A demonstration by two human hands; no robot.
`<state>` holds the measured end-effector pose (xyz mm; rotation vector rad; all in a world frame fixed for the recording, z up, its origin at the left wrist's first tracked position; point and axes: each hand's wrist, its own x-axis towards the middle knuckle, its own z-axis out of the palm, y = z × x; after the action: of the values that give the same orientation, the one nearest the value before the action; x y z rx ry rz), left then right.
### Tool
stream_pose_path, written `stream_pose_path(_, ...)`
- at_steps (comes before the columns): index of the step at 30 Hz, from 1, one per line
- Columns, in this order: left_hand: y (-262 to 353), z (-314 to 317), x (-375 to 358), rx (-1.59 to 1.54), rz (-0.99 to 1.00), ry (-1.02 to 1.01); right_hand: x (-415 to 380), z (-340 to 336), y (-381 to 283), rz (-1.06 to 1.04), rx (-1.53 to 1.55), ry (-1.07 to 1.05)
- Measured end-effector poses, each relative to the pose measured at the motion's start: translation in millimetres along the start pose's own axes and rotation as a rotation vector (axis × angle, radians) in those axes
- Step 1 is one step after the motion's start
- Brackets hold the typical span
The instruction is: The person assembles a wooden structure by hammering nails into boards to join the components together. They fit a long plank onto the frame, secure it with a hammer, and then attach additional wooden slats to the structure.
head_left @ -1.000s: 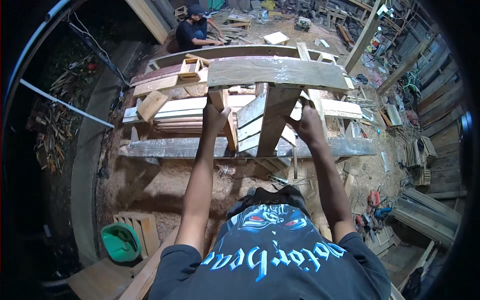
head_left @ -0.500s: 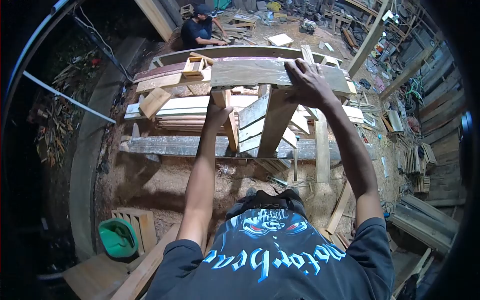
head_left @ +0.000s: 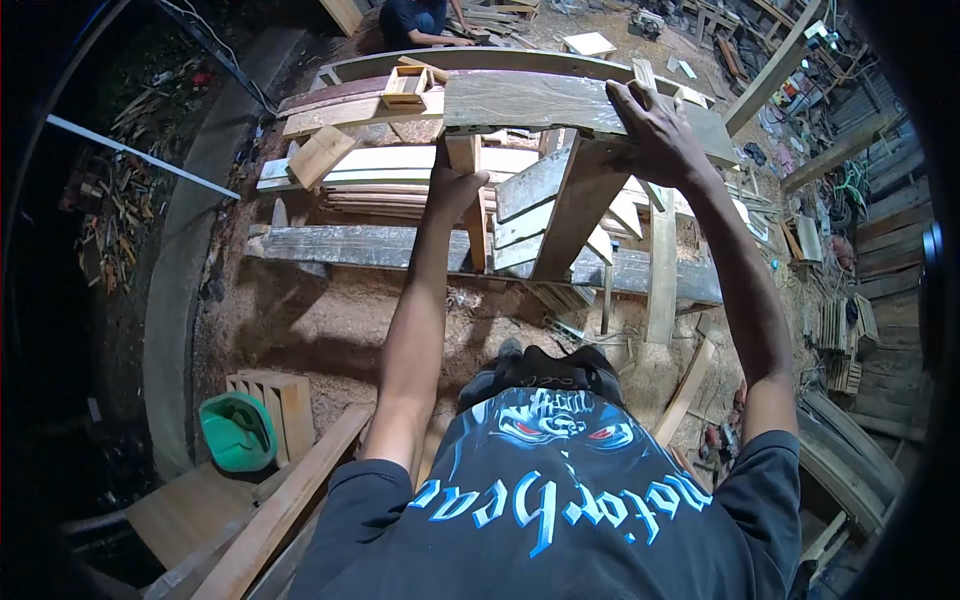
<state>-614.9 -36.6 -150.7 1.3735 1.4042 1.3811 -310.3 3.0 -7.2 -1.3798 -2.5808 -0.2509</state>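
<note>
In both hands I have a wooden frame, with a weathered grey board (head_left: 540, 103) across its top and boards and slats (head_left: 525, 225) beneath. My left hand (head_left: 457, 183) is closed around the narrow wooden upright at its left side. My right hand (head_left: 660, 138) grips the front edge of the top board near its right end, fingers over the upper face; the thumb is hidden. The frame's lower end is over a long grey plank (head_left: 350, 246) of the work bench; whether it touches cannot be made out.
A small wooden box (head_left: 405, 88) and a loose wood block (head_left: 321, 157) lie on the planks to the left. Beyond the bench a person (head_left: 425, 25) crouches. A green plastic container (head_left: 237, 432) stands at lower left, beside a long timber (head_left: 285, 510). Sawdust covers the floor.
The view has tilted downward and shifted a little, so the bench and frame appear higher and further right. Both hands keep the same hold on the wooden frame.
</note>
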Motion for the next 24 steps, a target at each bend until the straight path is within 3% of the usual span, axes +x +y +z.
stream_pose_path(2, 9, 2, -6, -0.039, -0.039, 0.029, 0, 6, 5, -0.013, -0.013, 0.015)
stream_pose_path(7, -8, 3, 1, -0.084, 0.108, -0.034, -6, 9, 9, -0.054, 0.009, 0.104)
stream_pose_path(10, -9, 1, -3, -0.098, 0.159, -0.06, -24, 18, 1, -0.075, -0.014, 0.345)
stream_pose_path(13, -20, -2, -7, 0.018, 0.332, -0.051, -72, 51, -35, -0.117, 0.241, 0.727)
stream_pose_path(14, -28, -1, -6, 0.115, 0.451, -0.009, -93, 73, -50, 0.004, 0.366, 0.712)
stream_pose_path(16, -40, -4, -5, 0.098, 0.33, -0.101, -127, 116, -82, 0.353, 0.791, 0.512)
stream_pose_path(17, -47, -6, -3, 0.068, 0.262, -0.145, -140, 144, -86, 0.428, 0.808, 0.363)
stream_pose_path(18, -48, -7, -5, 0.07, 0.239, -0.15, -144, 173, -93, 0.631, 0.845, 0.22)
stream_pose_path(21, -47, -10, -11, 0.08, 0.164, -0.173, -137, 237, -88, 0.562, 0.771, 0.278)
stream_pose_path(24, -36, -10, -12, 0.124, 0.128, -0.187, -108, 226, -91, 0.688, 0.828, 0.259)
